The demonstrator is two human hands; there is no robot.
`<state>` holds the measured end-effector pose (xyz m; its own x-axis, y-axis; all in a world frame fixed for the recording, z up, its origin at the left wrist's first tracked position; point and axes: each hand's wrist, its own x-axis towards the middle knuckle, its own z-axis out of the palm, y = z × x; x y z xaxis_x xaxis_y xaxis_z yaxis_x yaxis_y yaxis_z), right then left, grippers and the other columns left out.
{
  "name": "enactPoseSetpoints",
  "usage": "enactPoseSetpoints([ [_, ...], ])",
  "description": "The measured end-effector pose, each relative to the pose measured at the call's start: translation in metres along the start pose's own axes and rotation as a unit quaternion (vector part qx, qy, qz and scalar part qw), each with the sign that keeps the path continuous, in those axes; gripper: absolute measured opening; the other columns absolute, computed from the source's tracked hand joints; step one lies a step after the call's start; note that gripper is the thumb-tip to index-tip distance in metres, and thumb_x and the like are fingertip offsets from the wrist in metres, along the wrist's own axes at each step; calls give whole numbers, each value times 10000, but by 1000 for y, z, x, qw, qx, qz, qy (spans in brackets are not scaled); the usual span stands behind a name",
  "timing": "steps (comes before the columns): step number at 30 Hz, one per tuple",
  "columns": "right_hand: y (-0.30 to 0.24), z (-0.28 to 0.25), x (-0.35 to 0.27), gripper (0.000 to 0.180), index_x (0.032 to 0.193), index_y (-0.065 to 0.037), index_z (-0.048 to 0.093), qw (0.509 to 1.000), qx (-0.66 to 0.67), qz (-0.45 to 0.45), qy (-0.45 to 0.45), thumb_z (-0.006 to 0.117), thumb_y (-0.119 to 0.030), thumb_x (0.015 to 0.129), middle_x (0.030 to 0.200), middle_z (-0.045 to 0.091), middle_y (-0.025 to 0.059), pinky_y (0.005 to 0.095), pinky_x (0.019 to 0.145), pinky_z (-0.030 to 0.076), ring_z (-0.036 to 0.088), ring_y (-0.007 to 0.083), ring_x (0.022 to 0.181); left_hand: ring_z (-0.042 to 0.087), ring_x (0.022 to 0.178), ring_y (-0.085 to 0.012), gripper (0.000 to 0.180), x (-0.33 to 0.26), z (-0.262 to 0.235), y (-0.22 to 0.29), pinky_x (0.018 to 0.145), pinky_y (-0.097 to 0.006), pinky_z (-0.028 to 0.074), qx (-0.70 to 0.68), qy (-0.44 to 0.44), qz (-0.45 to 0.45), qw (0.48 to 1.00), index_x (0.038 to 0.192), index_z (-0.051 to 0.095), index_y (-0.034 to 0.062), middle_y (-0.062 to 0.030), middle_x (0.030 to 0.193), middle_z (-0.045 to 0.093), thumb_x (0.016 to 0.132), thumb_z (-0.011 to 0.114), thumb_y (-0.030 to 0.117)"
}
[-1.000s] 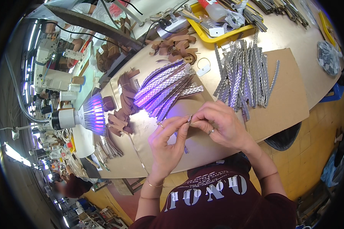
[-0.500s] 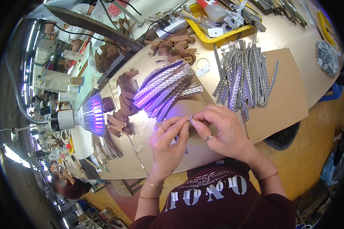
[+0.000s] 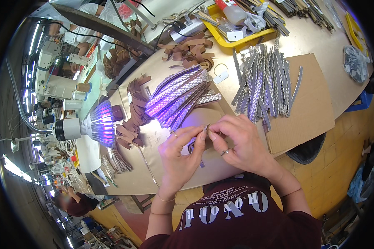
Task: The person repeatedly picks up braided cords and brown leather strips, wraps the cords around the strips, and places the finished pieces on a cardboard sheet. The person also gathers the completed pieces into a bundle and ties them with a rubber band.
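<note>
Left hand (image 3: pixel 175 159) has thumb and index pinched on a small grey strip (image 3: pixel 206 128), held above the table (image 3: pixel 222 165); right hand (image 3: pixel 246 142) has its fingertips right up against it, can't tell if they're clamped too. Main risk, my read: the end slips or twists if a pinch loosens, since little sticks out. Uneven pull could distort it. Violet glare from the lamp (image 3: pixel 102 124) on the braided bundle (image 3: pixel 176 99) could mask flaws. Fingers cover most of the strip; a braided bit (image 3: pixel 202 163) shows below, can't confirm it's the same piece.
</note>
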<state>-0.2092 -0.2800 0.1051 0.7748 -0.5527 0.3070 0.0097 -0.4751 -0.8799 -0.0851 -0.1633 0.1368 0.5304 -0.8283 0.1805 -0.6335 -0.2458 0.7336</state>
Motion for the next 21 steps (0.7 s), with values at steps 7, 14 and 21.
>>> enactPoseSetpoints([
  [7, 0, 2, 0, 93, 864, -27, 631, 1000, -9, -19, 0, 658, -108, 827, 780, 595, 81, 372, 692, 406, 587, 259, 730, 669, 685, -157, 106, 3, -7, 2, 642, -265, 520, -32, -20, -37, 999, 943, 727, -8, -111, 840, 719, 842, 707, 18],
  [14, 15, 9, -15, 64, 785, -51, 639, 998, 26, 49, 13, 672, -106, 781, 685, 581, 47, 348, 659, 399, 569, 226, 610, 635, 662, -113, 83, 2, 0, -12, 619, -252, 503, -18, 131, -35, 991, 922, 722, -24, -77, 816, 713, 846, 709, 8],
  [21, 42, 11, -27, 214, 1053, -11, 634, 971, 132, 198, -37, 655, -142, 885, 796, 624, 63, 285, 790, 456, 610, 163, 751, 663, 659, -192, 117, 11, -8, -21, 653, -286, 536, 204, 250, 159, 933, 917, 721, -6, -98, 870, 720, 802, 734, -19],
])
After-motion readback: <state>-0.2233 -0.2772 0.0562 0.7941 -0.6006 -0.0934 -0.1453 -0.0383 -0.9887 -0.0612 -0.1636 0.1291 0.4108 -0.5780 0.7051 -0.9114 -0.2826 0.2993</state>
